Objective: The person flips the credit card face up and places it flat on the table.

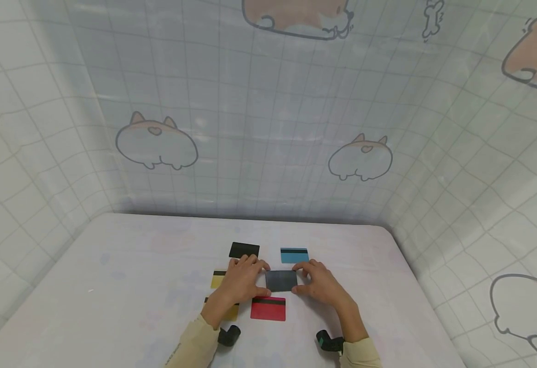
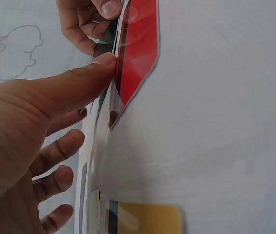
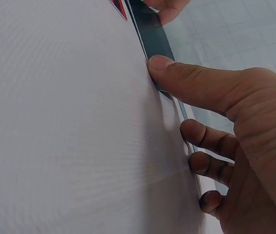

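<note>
A dark grey card (image 1: 281,281) lies between the two hands over the white table, close above the red card in the head view. My left hand (image 1: 244,280) holds its left side, thumb at the near corner and index finger at the far corner. On the opposite side, my right hand (image 1: 320,282) grips the right corners the same way. In the right wrist view the thumb (image 3: 177,78) presses the card's edge, while the other fingers curl loosely beside it. The left thumb (image 2: 79,80) overlaps the red card (image 2: 138,48) in the left wrist view.
Around the hands lie a black card (image 1: 244,249), a blue card (image 1: 294,255) and two yellow cards, one (image 1: 218,279) partly behind the left hand, the other (image 1: 232,313) under the left wrist. Patterned curtains (image 1: 259,153) enclose the table (image 1: 126,286).
</note>
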A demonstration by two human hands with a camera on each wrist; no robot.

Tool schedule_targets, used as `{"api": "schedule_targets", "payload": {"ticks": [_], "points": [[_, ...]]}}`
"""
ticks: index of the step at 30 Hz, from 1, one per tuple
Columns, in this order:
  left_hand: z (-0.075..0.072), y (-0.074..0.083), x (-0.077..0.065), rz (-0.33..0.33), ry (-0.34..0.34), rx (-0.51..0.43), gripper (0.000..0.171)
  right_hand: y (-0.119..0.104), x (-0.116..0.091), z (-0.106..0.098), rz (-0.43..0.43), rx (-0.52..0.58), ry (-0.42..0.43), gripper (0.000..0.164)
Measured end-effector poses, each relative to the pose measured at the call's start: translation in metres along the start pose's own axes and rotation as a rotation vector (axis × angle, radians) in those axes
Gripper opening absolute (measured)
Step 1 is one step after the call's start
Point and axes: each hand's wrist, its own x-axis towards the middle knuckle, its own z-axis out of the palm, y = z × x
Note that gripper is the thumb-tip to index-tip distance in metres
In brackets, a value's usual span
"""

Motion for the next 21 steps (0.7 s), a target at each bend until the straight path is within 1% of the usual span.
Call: {"api": "schedule_targets", "payload": {"ticks": [5,9,13,17,21], "points": [[-0.0003,0.0002,0.0,0.012,-0.003,-0.017,0.055,0.0006,-0.0007,-0.0009,-0.002,0.001,-0.005,0.05],[-0.001,0.0002,0.0002,0.02,-0.008,-0.013,0.055,0.0002,-0.0009,-0.0013,-0.005,-0.005,-0.007,0.05],[-0.0024,0.0009,0.0003,0.026,0.003,0.001,0.054,-0.0018,-0.0012,-0.0027,-0.001,-0.01,-0.011,0.051],[-0.0017,-0.0001,0.0006,0.031,0.016,0.013,0.054,-0.0047,-0.002,-0.0037,0.006,-0.015,-0.014,0.055],[-0.0018,-0.0011,0.0005,0.053,0.029,-0.007,0.053,-0.006,-0.002,-0.0038,0.011,-0.027,-0.02,0.06]]}}
